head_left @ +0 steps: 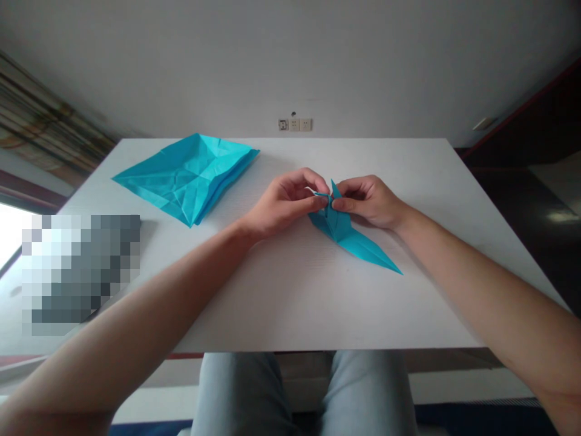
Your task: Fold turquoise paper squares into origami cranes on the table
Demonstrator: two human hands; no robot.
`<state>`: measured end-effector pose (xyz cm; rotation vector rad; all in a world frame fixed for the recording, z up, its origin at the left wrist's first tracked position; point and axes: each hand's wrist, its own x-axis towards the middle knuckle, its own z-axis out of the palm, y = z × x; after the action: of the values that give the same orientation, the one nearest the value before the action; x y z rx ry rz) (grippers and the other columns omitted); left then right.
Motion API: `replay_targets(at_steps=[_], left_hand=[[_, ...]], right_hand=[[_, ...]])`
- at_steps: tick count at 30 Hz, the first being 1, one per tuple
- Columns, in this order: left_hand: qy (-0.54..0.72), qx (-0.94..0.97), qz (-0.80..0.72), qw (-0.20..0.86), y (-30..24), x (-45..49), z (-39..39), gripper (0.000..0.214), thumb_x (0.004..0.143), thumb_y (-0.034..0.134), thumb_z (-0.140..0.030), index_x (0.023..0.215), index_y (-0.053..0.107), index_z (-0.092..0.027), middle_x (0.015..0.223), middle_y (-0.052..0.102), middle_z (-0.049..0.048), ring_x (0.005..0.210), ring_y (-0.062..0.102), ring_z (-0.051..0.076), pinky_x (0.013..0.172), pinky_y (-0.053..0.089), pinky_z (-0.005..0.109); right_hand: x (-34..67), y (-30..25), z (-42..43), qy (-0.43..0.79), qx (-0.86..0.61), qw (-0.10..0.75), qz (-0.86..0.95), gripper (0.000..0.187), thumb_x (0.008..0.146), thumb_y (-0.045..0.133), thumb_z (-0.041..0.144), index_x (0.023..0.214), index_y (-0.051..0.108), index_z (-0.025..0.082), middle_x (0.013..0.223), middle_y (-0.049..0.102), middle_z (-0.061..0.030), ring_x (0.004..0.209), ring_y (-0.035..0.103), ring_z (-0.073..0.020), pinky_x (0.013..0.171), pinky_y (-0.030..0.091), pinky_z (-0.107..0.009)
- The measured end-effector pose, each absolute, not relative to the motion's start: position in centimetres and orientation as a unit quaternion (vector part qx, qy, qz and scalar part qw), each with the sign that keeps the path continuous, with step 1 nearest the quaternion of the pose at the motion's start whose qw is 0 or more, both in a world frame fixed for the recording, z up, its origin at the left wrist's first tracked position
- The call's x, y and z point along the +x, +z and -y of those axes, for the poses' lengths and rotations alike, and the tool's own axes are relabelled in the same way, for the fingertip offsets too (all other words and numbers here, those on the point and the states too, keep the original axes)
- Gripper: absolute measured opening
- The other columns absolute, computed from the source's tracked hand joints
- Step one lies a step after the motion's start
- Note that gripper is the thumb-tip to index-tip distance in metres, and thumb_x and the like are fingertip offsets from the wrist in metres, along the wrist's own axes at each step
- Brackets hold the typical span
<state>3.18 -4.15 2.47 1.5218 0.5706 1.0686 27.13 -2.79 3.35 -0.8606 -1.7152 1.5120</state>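
Observation:
A folded blue origami paper [338, 229] is held between both hands over the middle of the table. One long pointed flap of it stretches toward the lower right, and a small point sticks up between the hands. My left hand [293, 197] pinches its upper left part between thumb and fingers. From the other side, my right hand [370, 198] pinches it near the base of the upright point. The thumbs nearly meet at the central folds, and the fingertips behind the paper are partly hidden.
Several creased blue paper sheets [181, 175] lie stacked at the table's back left. A pixelated, blurred-out object [86, 266] is at the left edge. The white table [281, 303] reaches back to a wall with sockets [295, 125]. My legs are below the front edge.

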Motion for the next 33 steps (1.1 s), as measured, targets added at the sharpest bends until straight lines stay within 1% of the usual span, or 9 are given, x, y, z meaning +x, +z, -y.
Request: replay_targets(at_steps=[4,6,8,12,15,18,21,26,33], left_hand=[[0.459,0.648,-0.256,0.552,2.22,3.1,4.06,0.056,0.08,0.104,-0.068,0.096,0.073,-0.024,0.094,0.077,0.0029,0.084,0.075,0.018,0.077,0.063,0.033],[0.458,0.65,-0.258,0.549,2.19,3.09,4.02,0.056,0.081,0.103,-0.069,0.094,0.072,-0.024,0.093,0.076,0.0027,0.083,0.074,0.018,0.076,0.062,0.033],[0.459,0.652,-0.256,0.547,2.22,3.11,4.01,0.057,0.081,0.102,-0.069,0.093,0.071,-0.023,0.092,0.076,0.0029,0.082,0.074,0.018,0.076,0.062,0.034],[0.463,0.654,-0.259,0.54,2.37,3.17,4.1,0.058,0.082,0.102,-0.07,0.095,0.07,-0.023,0.089,0.073,0.0025,0.079,0.071,0.017,0.073,0.059,0.033],[0.464,0.656,-0.261,0.535,2.43,3.17,4.24,0.058,0.082,0.102,-0.069,0.098,0.071,-0.023,0.09,0.072,0.0022,0.075,0.068,0.015,0.068,0.055,0.03],[0.473,0.655,-0.258,0.53,2.36,3.09,4.33,0.056,0.083,0.103,-0.066,0.1,0.072,-0.022,0.095,0.075,0.0032,0.073,0.066,0.012,0.064,0.051,0.029],[0.476,0.655,-0.261,0.526,2.23,2.93,4.32,0.054,0.083,0.104,-0.064,0.101,0.074,-0.022,0.098,0.078,0.0043,0.073,0.067,0.013,0.065,0.051,0.03],[0.48,0.657,-0.275,0.512,2.3,2.85,4.26,0.052,0.085,0.102,-0.065,0.099,0.077,-0.022,0.089,0.077,0.0036,0.074,0.069,0.015,0.067,0.053,0.032],[0.493,0.652,-0.272,0.508,2.62,3.18,4.24,0.053,0.083,0.104,-0.063,0.094,0.078,-0.018,0.09,0.079,0.0047,0.073,0.068,0.013,0.066,0.053,0.028]], right_hand=[[27.13,3.36,2.82,0.58,-0.328,0.344,0.661,0.055,0.066,0.11,0.068,0.081,0.085,0.022,0.081,0.079,-0.0019,0.072,0.064,-0.016,0.065,0.05,-0.03],[27.1,3.4,2.82,0.576,-0.328,0.342,0.665,0.056,0.067,0.109,0.069,0.081,0.084,0.021,0.081,0.078,-0.0021,0.072,0.064,-0.0162,0.064,0.049,-0.03],[27.07,3.44,2.82,0.57,-0.33,0.344,0.67,0.058,0.069,0.107,0.072,0.08,0.083,0.021,0.078,0.076,-0.002,0.071,0.062,-0.016,0.063,0.047,-0.031],[27.05,3.42,2.87,0.55,-0.335,0.366,0.672,0.062,0.065,0.108,0.075,0.074,0.078,0.021,0.072,0.07,0.0002,0.068,0.057,-0.0149,0.06,0.043,-0.031],[27.09,3.29,2.93,0.534,-0.339,0.392,0.668,0.06,0.068,0.107,0.073,0.075,0.077,0.022,0.072,0.068,0.001,0.067,0.054,-0.0142,0.06,0.041,-0.031],[27.15,3.14,2.95,0.522,-0.341,0.407,0.667,0.055,0.071,0.107,0.07,0.077,0.078,0.023,0.073,0.068,0.0011,0.067,0.053,-0.0142,0.06,0.04,-0.032],[27.18,3.03,2.94,0.504,-0.346,0.418,0.672,0.055,0.072,0.106,0.069,0.075,0.076,0.024,0.071,0.065,0.0019,0.067,0.051,-0.0146,0.06,0.038,-0.032],[27.31,2.94,2.96,0.487,-0.352,0.427,0.676,0.053,0.074,0.106,0.068,0.075,0.076,0.025,0.069,0.06,0.0027,0.065,0.047,-0.0141,0.059,0.034,-0.032],[27.35,2.58,2.67,0.48,-0.331,0.437,0.684,0.053,0.075,0.106,0.066,0.074,0.074,0.023,0.069,0.06,0.0033,0.064,0.046,-0.0128,0.058,0.033,-0.031]])
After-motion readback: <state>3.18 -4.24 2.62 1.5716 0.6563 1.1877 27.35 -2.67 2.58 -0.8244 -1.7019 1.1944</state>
